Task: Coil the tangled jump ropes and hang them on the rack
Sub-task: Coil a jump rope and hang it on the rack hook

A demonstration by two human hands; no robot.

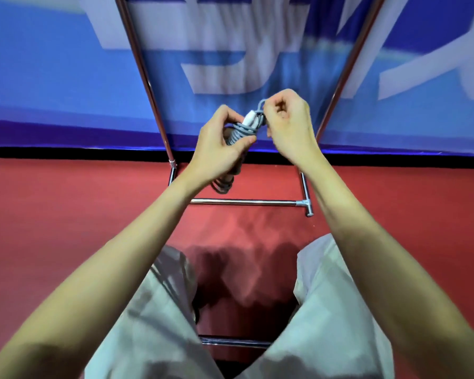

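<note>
Left hand [216, 143] grips coiled jump rope [240, 132]; right hand [286, 121] pinches loose end, tying off. Next: hang on rack [145, 77].

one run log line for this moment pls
stage: coiling | left hand: grips coiled grey jump rope | right hand: pinches rope end loop | rack: metal bars ahead, rope not yet hung

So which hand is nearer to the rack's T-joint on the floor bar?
Right. The right hand is up-frame of the T-joint on the rack, pinching the jump rope. The left hand holds the coil further left.
</note>
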